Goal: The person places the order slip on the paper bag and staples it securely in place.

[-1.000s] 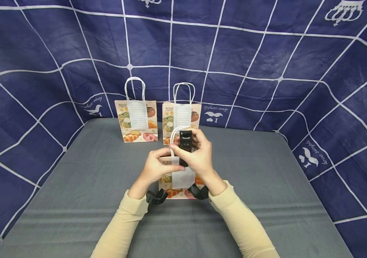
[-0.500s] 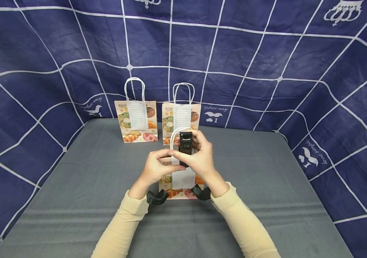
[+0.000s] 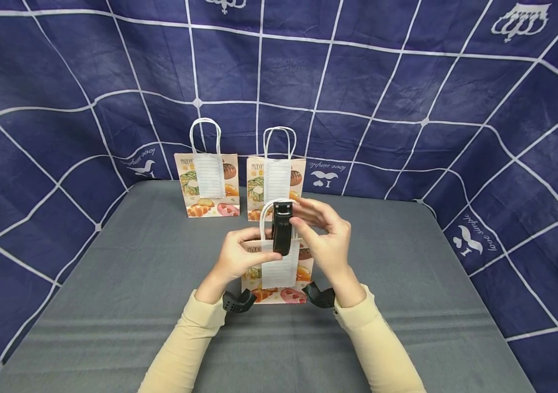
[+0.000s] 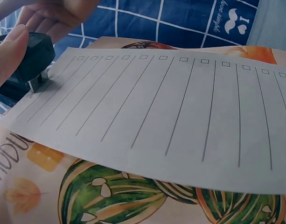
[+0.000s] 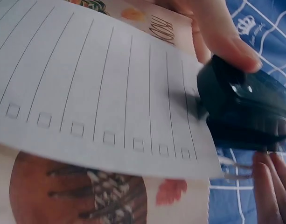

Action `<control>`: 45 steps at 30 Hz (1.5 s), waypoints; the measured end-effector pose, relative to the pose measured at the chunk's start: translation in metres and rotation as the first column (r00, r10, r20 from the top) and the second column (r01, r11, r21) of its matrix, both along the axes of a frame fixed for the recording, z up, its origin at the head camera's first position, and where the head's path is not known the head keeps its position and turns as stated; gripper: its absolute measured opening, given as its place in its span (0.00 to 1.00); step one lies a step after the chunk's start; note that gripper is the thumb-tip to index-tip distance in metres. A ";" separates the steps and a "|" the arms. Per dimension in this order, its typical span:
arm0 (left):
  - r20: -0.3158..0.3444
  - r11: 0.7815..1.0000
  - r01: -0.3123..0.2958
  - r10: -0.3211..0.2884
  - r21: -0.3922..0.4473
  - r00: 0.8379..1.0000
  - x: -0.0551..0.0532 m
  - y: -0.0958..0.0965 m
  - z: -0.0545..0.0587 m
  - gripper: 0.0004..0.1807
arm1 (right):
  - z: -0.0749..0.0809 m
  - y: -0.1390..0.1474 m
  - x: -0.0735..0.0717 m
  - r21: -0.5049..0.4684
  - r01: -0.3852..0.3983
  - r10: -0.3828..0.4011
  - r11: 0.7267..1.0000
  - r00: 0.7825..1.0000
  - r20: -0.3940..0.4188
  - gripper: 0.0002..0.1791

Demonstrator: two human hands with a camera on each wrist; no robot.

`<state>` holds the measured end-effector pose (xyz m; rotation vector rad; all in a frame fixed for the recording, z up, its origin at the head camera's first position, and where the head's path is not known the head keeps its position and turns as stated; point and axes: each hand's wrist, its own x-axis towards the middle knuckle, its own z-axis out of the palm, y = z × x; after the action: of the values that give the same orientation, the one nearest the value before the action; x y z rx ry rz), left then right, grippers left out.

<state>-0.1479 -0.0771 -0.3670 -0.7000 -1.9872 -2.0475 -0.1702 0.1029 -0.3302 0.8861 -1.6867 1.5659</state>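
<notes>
A black stapler (image 3: 282, 229) stands at the top edge of the front paper bag (image 3: 303, 273), over the upper end of a lined white sheet (image 3: 279, 273). My left hand (image 3: 239, 254) grips the stapler, its thumb on the near end; fingers behind are partly hidden. In the left wrist view the stapler (image 4: 38, 58) sits at the sheet's end. My right hand (image 3: 327, 234) is just right of the stapler, fingers extended and thumb close to its side; whether it touches is hard to tell. White rope handles (image 3: 265, 215) rise behind the stapler.
Two similar bags, a left one (image 3: 192, 202) and a right one (image 3: 254, 196), stand at the back of the grey cloth-covered table (image 3: 126, 305), each with a lined sheet at its front. A blue gridded curtain (image 3: 382, 82) hangs behind and at both sides.
My right hand has loosened from around the stapler and moved right, its fingers now extended. My left hand keeps its grip on the stapler, and the bags have not moved.
</notes>
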 end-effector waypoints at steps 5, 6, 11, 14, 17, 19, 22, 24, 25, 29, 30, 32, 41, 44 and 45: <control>0.005 1.000 -0.004 0.004 -0.002 1.000 0.000 0.000 -0.001 0.22 | -0.006 0.010 -0.001 -0.076 0.039 -0.036 0.996 0.999 0.041 0.29; 0.003 1.000 -0.001 0.001 0.000 1.000 0.000 0.000 -0.001 0.21 | -0.008 0.012 -0.001 -0.057 0.032 -0.028 0.998 0.997 0.073 0.29; -0.025 1.000 0.016 -0.017 -0.001 1.000 -0.001 -0.001 -0.002 0.20 | -0.018 0.022 -0.005 0.160 -0.167 0.100 0.973 0.927 0.362 0.35; -0.028 1.000 0.027 -0.027 -0.004 0.999 -0.001 -0.001 -0.002 0.20 | -0.020 0.023 -0.006 0.210 -0.332 0.182 0.920 0.834 0.521 0.34; -0.007 0.999 0.036 -0.036 -0.002 0.999 -0.001 -0.001 -0.002 0.19 | -0.014 0.022 0.000 0.218 -0.412 0.221 0.885 0.783 0.582 0.28; 0.013 0.999 0.043 -0.043 0.004 0.999 -0.001 0.000 -0.002 0.19 | -0.009 0.022 0.004 0.242 -0.410 0.205 0.880 0.785 0.584 0.24; 0.020 0.999 0.047 -0.047 0.000 0.999 0.000 0.000 -0.001 0.20 | -0.005 0.021 0.007 0.269 -0.396 0.187 0.878 0.800 0.570 0.20; 0.016 0.999 0.048 -0.048 -0.005 0.999 0.000 0.000 0.000 0.20 | -0.006 0.021 0.008 0.283 -0.384 0.177 0.879 0.813 0.555 0.19; 0.011 0.999 0.049 -0.049 -0.008 0.999 0.000 0.000 0.001 0.20 | -0.007 0.021 0.008 0.288 -0.378 0.175 0.880 0.821 0.543 0.18; -0.037 0.998 0.059 -0.061 -0.030 0.997 0.001 0.000 0.002 0.19 | -0.011 0.020 0.008 0.297 -0.353 0.178 0.887 0.856 0.486 0.17; -0.054 0.998 0.061 -0.063 -0.035 0.997 0.000 -0.001 0.002 0.19 | -0.012 0.020 0.008 0.300 -0.344 0.178 0.890 0.867 0.465 0.17; -0.085 0.997 0.067 -0.070 -0.038 0.994 -0.001 -0.001 0.002 0.19 | -0.013 0.020 0.009 0.298 -0.337 0.190 0.893 0.882 0.431 0.16; -0.164 0.997 0.080 -0.083 -0.021 0.983 -0.001 -0.002 -0.003 0.18 | -0.021 0.017 0.011 0.256 -0.320 0.225 0.912 0.913 0.340 0.16; -0.144 0.996 0.089 -0.089 -0.011 0.985 -0.002 -0.003 -0.003 0.17 | -0.032 0.017 0.004 0.205 -0.340 0.257 0.918 0.902 0.347 0.15; -0.131 0.996 0.090 -0.090 -0.008 0.987 -0.002 -0.003 -0.003 0.16 | -0.036 0.017 0.002 0.186 -0.352 0.271 0.917 0.894 0.355 0.15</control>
<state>-0.1495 -0.0798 -0.3696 -0.9157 -1.9185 -1.9919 -0.1682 0.1203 -0.3660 1.1232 -2.0884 1.8212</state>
